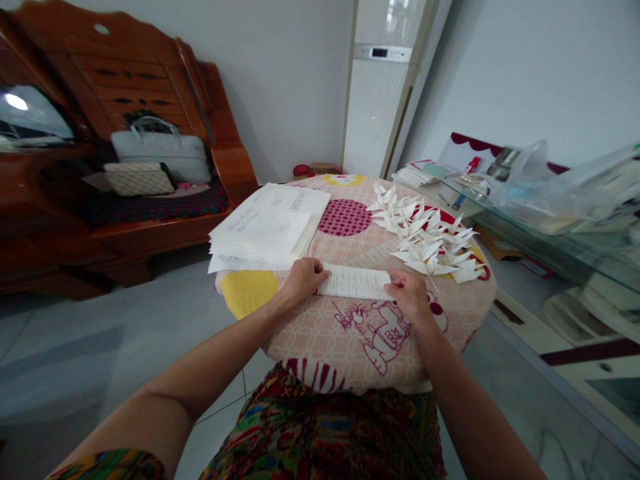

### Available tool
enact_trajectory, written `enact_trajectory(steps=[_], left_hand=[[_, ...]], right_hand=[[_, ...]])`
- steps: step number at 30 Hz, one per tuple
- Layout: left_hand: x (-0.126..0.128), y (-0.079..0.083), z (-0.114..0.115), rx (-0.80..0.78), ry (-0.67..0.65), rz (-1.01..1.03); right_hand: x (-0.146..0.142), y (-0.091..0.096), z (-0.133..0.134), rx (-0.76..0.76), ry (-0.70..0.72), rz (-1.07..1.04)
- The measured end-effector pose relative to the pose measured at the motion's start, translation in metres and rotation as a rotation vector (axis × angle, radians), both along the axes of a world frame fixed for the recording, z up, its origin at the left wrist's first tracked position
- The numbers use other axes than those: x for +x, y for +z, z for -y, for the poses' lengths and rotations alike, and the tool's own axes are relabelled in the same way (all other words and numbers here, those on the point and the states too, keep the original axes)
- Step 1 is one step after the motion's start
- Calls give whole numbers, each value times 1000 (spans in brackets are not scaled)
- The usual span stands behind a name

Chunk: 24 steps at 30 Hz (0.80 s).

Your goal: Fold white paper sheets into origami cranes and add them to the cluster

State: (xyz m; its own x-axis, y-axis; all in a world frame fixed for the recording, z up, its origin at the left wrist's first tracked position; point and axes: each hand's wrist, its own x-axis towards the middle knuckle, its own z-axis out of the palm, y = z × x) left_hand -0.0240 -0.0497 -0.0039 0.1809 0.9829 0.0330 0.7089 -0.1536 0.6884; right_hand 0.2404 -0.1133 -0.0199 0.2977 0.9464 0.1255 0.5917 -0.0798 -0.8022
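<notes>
Between my two hands a folded strip of printed paper point(354, 283) lies flat near the front of the cloth-covered round table point(320, 333). My left hand point(305, 279) is closed on the strip's left end, thumb and fingers pinched together. At the right end, my right hand point(407, 291) pinches the paper the same way. A thick stack of printed sheets point(270, 223) rests on the table beyond my left hand. Past my right hand lies a pile of white folded paper cranes point(425, 233), heaped close together.
To the right stands a glass-topped cabinet point(550, 247) with plastic bags point(545, 180) and papers on it. A carved wooden chair point(145, 87) at the left holds a grey handbag point(163, 153) and a checked pouch point(137, 180). A tall white air conditioner point(377, 107) is behind the table.
</notes>
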Motion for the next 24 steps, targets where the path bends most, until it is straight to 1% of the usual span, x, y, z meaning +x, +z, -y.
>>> enact_trajectory(steps=[3, 6, 12, 14, 18, 24], left_hand=[[0, 2, 0, -12, -11, -48], [0, 0, -2, -42, -21, -46], [-6, -2, -1, -122, -24, 102], [-7, -1, 2, -112, -22, 142], [-8, -1, 6, -41, 6, 166], [-7, -10, 2, -117, -1, 222]], right_hand=[[0, -2, 0, -13, -8, 41], [2, -4, 0, -9, 6, 66], [2, -2, 0, -23, -2, 119], [1, -1, 1, -38, -16, 134], [-1, 0, 2, -39, -20, 134], [0, -4, 3, -3, -43, 102]])
